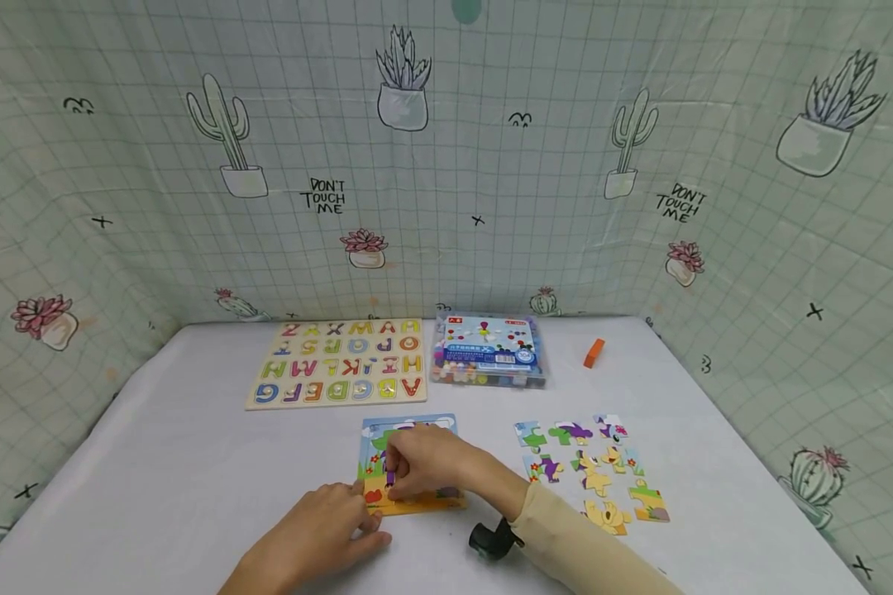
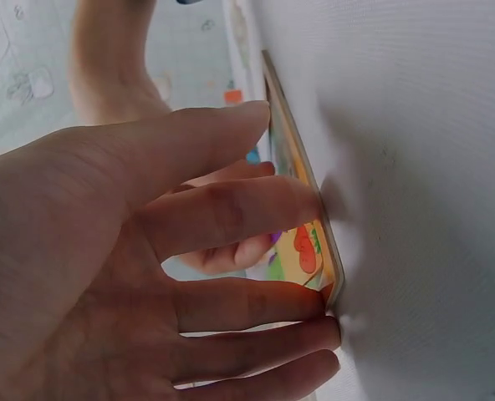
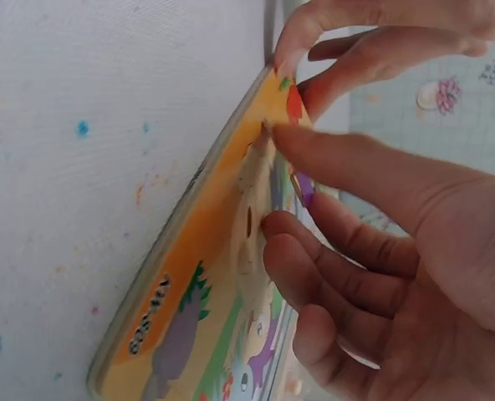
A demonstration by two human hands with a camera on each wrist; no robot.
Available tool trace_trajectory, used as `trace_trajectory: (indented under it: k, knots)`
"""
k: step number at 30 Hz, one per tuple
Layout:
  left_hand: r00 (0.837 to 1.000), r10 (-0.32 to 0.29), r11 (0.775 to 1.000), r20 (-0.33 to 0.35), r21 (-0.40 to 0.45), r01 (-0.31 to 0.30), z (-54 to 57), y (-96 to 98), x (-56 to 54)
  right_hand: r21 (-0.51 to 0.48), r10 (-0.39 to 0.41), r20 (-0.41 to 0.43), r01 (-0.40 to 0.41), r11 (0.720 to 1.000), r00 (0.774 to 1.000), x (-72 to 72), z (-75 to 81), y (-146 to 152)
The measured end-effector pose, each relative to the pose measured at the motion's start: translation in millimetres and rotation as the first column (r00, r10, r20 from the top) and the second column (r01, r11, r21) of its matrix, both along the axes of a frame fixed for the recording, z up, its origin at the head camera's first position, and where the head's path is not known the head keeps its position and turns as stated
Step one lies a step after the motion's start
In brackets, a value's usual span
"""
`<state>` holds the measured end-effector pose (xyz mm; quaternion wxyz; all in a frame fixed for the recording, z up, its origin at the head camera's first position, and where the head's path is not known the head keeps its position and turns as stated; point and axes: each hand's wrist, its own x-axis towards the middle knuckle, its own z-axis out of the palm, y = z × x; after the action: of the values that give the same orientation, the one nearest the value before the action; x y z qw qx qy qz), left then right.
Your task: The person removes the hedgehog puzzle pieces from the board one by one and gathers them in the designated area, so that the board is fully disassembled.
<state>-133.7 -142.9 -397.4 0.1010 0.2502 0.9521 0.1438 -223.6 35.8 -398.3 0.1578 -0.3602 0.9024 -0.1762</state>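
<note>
A jigsaw puzzle board [image 1: 413, 506] with a cartoon picture lies on the white table. My right hand [image 1: 427, 459] is over its left part, pinching a small puzzle piece [image 3: 304, 189] with a purple edge between thumb and fingers. The hand covers much of the board in the head view. At the board's near left corner, my left hand [image 1: 320, 522] rests with fingers extended, its fingertips against the board's edge [image 2: 329, 251]. Loose puzzle pieces [image 1: 597, 481] lie spread out to the right of the board, some partly behind the right forearm.
Behind the board lies a wooden alphabet board [image 1: 336, 364] with coloured letters. Beside it is a clear plastic box [image 1: 489, 351] of small colourful parts. An orange block [image 1: 594, 353] lies at the back right. A patterned cloth [image 1: 446, 165] encloses the table's back and sides.
</note>
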Motion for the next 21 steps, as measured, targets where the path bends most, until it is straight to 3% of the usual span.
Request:
trace_trajectory:
  k: [6, 12, 21]
  knots:
    - [1.0, 0.005, 1.0, 0.001, 0.001, -0.005, 0.1, 1.0, 0.2, -0.053, -0.042, 0.005, 0.042, 0.998, 0.999, 2.5, 4.8, -1]
    - [0.999, -0.019, 1.0, -0.05, 0.023, 0.02, -1.3, 0.2, 1.1, -0.153, 0.0, 0.067, 0.01, 0.988, 0.998, 2.0, 5.7, 2]
    - [0.997, -0.032, 0.999, -0.073, 0.012, 0.033, -1.2, 1.1, 3.0, -0.194, 0.016, 0.016, -0.013, 0.981, 1.0, 2.5, 8.2, 17]
